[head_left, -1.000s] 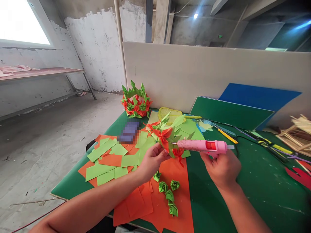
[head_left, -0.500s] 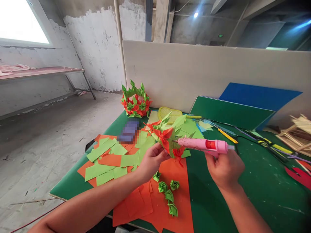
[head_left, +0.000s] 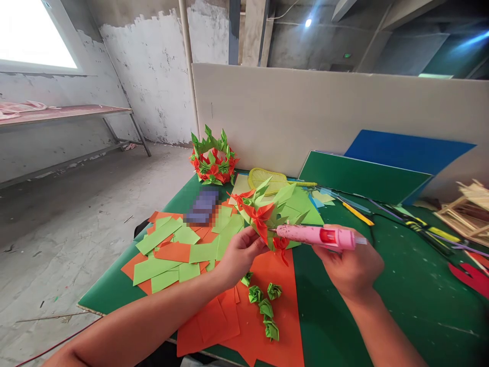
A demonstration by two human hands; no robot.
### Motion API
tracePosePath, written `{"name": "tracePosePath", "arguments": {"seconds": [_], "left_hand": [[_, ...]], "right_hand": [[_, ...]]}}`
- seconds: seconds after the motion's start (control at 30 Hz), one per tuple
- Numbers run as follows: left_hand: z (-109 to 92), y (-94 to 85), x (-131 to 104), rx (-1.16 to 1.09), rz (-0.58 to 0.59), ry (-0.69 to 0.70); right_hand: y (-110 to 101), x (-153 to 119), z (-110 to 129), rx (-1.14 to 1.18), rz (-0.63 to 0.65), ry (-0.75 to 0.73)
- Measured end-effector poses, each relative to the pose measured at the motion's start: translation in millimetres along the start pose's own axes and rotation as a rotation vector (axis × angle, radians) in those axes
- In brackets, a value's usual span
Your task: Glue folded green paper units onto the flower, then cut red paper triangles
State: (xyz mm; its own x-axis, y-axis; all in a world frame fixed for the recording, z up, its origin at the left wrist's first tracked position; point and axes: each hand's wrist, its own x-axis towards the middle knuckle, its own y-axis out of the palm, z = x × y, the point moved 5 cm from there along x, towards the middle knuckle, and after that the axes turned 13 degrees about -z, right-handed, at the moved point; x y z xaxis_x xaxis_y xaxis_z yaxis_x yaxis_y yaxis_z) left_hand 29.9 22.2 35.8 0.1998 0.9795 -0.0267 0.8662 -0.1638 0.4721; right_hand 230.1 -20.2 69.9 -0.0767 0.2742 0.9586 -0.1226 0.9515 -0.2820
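Between its thumb and fingers, my left hand pinches the lower edge of a green and orange folded-paper piece with pointed leaves and orange flowers. My right hand is wrapped round the handle of a pink glue gun. The gun points left, its nozzle at the paper piece beside an orange flower; whether the tip touches cannot be made out. Below, several small green paper roses lie on an orange sheet.
A finished-looking green and orange paper crown stands at the back left of the green table. Loose paper strips and a blurred dark phone-like object lie left. Cables, a yellow-handled tool and wooden sticks are right.
The glue gun and my right hand have shifted slightly left and down, with the nozzle lower on the paper piece. My left hand has barely moved.
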Motion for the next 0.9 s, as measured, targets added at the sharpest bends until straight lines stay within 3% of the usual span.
{"name": "tracePosePath", "arguments": {"seconds": [0.27,0.53,0.67,0.77,0.9], "left_hand": [[0,0.4,-1,0.010,0.005,-0.003],[1,0.4,-1,0.013,0.003,-0.030],[1,-1.4,-1,0.013,-0.008,-0.037],[0,-2.3,0,0.004,-0.007,-0.022],[-2,-4.4,2,-0.013,-0.034,0.005]], "right_hand": [[-7,9,6,0.091,-0.125,-0.129],[-2,6,0,-0.044,-0.050,-0.073],[-4,8,0,-0.043,-0.095,-0.056],[-1,6,-7,-0.025,-0.083,0.072],[12,-2,-27,0.159,-0.029,0.450]]}}
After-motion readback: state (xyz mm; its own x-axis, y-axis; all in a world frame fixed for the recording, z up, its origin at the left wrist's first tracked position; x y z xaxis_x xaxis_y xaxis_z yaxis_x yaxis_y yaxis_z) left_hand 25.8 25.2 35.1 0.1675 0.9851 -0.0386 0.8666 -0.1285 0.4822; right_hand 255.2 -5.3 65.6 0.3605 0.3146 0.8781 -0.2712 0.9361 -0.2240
